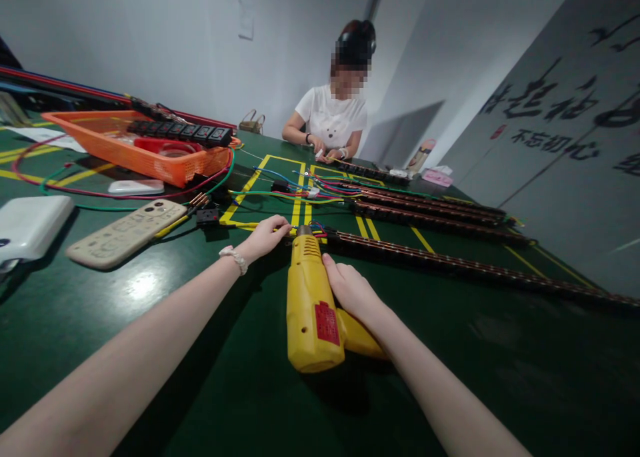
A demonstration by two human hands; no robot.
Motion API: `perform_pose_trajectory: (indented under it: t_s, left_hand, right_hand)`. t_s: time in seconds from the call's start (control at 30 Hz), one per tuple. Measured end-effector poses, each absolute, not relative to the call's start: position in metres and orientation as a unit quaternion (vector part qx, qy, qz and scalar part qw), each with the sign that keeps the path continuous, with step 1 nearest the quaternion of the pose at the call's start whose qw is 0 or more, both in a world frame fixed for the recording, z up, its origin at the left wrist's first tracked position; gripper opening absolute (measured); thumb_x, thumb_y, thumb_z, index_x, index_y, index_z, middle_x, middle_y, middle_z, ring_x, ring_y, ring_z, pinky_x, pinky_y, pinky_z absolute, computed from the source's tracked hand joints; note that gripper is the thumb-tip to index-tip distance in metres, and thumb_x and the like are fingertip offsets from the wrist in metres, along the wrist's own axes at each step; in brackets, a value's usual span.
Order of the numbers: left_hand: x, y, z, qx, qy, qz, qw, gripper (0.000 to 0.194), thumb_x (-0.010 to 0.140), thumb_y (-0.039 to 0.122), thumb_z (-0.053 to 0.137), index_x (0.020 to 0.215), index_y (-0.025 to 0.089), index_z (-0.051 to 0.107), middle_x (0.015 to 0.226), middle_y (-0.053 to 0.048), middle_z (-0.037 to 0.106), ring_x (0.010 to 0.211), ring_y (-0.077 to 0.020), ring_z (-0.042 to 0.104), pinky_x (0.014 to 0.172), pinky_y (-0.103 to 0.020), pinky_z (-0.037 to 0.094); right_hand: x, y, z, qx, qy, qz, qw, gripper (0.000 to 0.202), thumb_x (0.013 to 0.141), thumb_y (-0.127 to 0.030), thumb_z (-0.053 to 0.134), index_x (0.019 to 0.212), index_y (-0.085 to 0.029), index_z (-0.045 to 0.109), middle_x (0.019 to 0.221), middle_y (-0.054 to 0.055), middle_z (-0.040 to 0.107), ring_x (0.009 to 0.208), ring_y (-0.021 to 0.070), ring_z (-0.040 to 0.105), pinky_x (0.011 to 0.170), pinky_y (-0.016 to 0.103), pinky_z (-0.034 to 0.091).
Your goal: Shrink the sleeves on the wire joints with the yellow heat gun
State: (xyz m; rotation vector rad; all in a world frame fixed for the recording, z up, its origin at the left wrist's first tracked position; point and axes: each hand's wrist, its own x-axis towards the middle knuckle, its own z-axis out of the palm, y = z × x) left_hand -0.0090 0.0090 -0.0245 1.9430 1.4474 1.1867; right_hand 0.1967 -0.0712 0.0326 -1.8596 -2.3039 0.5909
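My right hand point(353, 289) is wrapped round a yellow heat gun point(311, 304), whose metal nozzle points away from me. Just left of the nozzle, my left hand point(266, 236) pinches wires at the end of a long dark strip point(430, 256) with copper-coloured rails. The strip runs off to the right across the green table point(240, 390). Thin blue and red wires point(320, 229) show right by the nozzle. The heat gun's handle is partly hidden by my right hand and forearm.
An orange basket point(113, 147) holds black socket modules point(180, 132). A phone point(127, 234), a white device point(33, 227) and a black plug point(207, 217) lie at left. More strips point(425, 207) with loose wires lie beyond. Across the table a person point(333, 117) handles something small.
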Motion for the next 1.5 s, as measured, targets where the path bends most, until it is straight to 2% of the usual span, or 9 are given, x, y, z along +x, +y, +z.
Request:
perform_pose_trajectory:
  t_s: [0.27,0.73,1.17,1.5]
  left_hand:
    - [-0.008,0.01,-0.023,0.72,0.513,0.431,0.178,0.023,0.083,0.031,0.038,0.076,0.016,0.054,0.077,-0.003,0.055,0.076,-0.0155,0.051,0.071,-0.027,0.04]
    - [-0.012,0.006,-0.024,0.713,0.493,0.456,0.203,0.021,0.083,0.031,0.04,0.072,0.016,0.052,0.078,-0.003,0.056,0.076,-0.015,0.052,0.069,-0.027,0.041]
    - [-0.01,0.004,-0.02,0.715,0.5,0.448,0.193,0.021,0.082,0.029,0.039,0.072,0.017,0.053,0.077,-0.002,0.058,0.076,-0.015,0.052,0.071,-0.027,0.04]
    - [-0.008,0.004,-0.019,0.72,0.519,0.427,0.173,0.023,0.084,0.031,0.038,0.073,0.016,0.053,0.07,0.0,0.052,0.068,-0.0135,0.048,0.062,-0.025,0.036]
  right_hand:
    - [0.183,-0.071,0.031,-0.607,-0.768,0.198,0.054,0.076,0.087,-0.059,0.003,0.094,-0.013,0.063,0.101,0.017,0.062,0.096,0.0287,0.057,0.079,0.038,0.04]
    - [0.217,-0.061,0.032,-0.656,-0.73,0.184,0.053,0.066,0.088,-0.056,0.011,0.087,-0.015,0.062,0.099,0.016,0.063,0.093,0.0281,0.058,0.078,0.037,0.04]
    - [0.204,-0.065,0.032,-0.635,-0.749,0.184,0.052,0.068,0.088,-0.055,0.009,0.089,-0.013,0.063,0.099,0.017,0.063,0.093,0.0284,0.058,0.076,0.036,0.041]
    - [0.186,-0.066,0.035,-0.615,-0.764,0.188,0.053,0.073,0.087,-0.059,0.007,0.096,-0.013,0.064,0.101,0.017,0.063,0.094,0.029,0.058,0.078,0.036,0.041]
